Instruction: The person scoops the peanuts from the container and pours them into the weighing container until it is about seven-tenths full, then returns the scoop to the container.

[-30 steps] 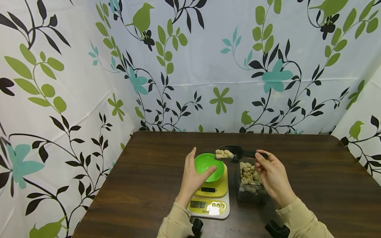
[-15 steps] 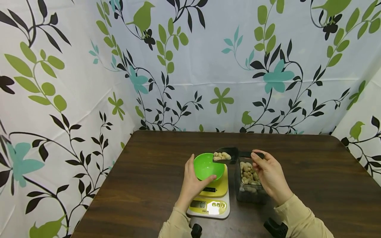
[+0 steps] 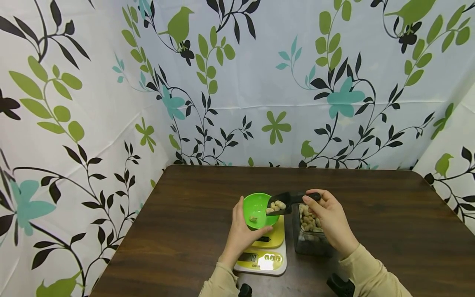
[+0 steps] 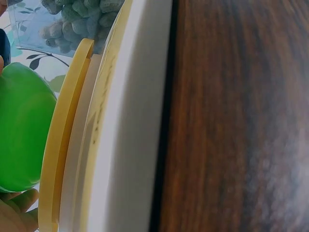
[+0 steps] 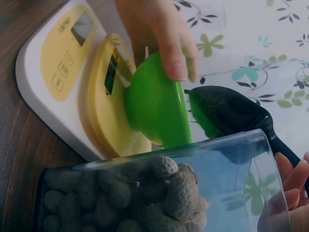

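Observation:
A green bowl stands on the yellow platform of a kitchen scale. My left hand holds the bowl from the left side, thumb along the near rim and fingers on the far side. My right hand grips the handle of a black scoop. The scoop tilts down over the bowl's right rim, with several unshelled peanuts still in it. A peanut lies inside the bowl. In the left wrist view the bowl shows from its outside.
A clear container of peanuts stands right of the scale, beneath the right hand and scoop. Dark wooden table surrounds them. A patterned cloth hangs behind and at the sides.
The scoop has moved left and down and tipped over the bowl. A peanut has dropped into the bowl, and the scale's display no longer reads 0.0.

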